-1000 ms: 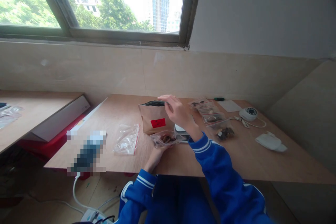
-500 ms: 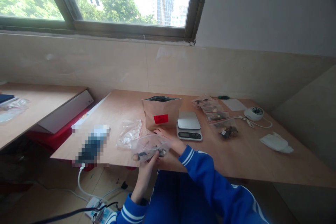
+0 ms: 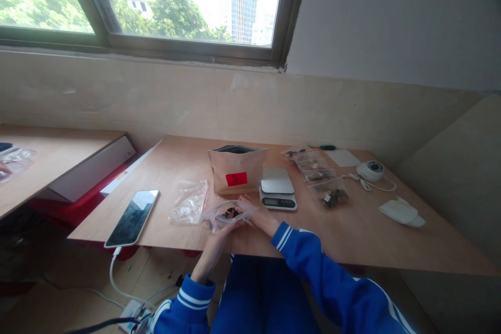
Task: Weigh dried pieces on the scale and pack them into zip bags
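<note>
A clear zip bag (image 3: 214, 215) with its mouth spread wide is between my two hands, just over the table's front edge. Dark brown dried pieces (image 3: 231, 213) show inside it. My left hand (image 3: 224, 233) grips the bag from below, its fingers partly hidden by the plastic. My right hand (image 3: 261, 214) is closed on the right side of the bag near its mouth. Right behind the bag, a brown paper pouch (image 3: 219, 177) with a red label stands upright, its top open. To the right of the pouch is a small kitchen scale (image 3: 278, 188).
Empty-looking clear bags (image 3: 190, 201) lie to the left. A phone (image 3: 132, 219) on a charging cable rests near the left edge. Several filled zip bags (image 3: 319, 173), a white camera-like device (image 3: 370, 169) and a white cloth-like item (image 3: 402, 212) are at the right.
The bag has turned so that its open mouth faces up toward me, and the dark pieces now show inside. My left thumb no longer lies across its front. The view has shifted slightly.
</note>
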`<state>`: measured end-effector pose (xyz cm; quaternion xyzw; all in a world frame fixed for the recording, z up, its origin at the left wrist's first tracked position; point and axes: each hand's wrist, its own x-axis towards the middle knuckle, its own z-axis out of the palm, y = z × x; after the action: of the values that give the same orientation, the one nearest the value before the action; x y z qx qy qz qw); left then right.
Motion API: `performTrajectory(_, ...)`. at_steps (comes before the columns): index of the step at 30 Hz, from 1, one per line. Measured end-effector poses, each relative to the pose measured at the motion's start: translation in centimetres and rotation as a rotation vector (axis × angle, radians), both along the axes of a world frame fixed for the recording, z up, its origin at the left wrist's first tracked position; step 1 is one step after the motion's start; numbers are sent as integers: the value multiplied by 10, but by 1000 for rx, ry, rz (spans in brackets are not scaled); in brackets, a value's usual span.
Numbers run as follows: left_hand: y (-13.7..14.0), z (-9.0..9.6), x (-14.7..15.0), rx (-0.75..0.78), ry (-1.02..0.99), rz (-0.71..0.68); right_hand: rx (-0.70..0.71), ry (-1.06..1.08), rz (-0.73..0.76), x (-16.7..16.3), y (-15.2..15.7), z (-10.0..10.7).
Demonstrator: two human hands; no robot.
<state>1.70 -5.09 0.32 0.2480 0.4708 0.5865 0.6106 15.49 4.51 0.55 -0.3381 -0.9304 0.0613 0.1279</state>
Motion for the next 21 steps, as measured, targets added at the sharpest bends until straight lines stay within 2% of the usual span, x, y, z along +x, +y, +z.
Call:
performTrajectory(2,0,0,-4,20,-14,-82,6,71,-15,7,-4,11)
performTrajectory(4,1,-1,-8,30,21,-76,10,248,-66,16,-8,36)
performTrajectory(6,6,-3,-8,38,78,-36,37,494,-122,24,-10,72)
performTrajectory(8,15,-3,0,55,126,-9,142,709,-137,26,-9,114)
performTrajectory(10,25,-1,12,98,157,-7,232,792,-104,22,-1,150)
performTrajectory(12,34,0,25,138,191,-45,297,774,-102,13,11,174)
performTrajectory(14,39,0,33,147,217,-83,328,666,-120,5,26,183)
performTrajectory(18,37,-7,34,135,187,-89,304,415,-115,1,39,175)
performTrajectory(21,33,-10,29,135,118,-121,300,521,-130,8,26,164)
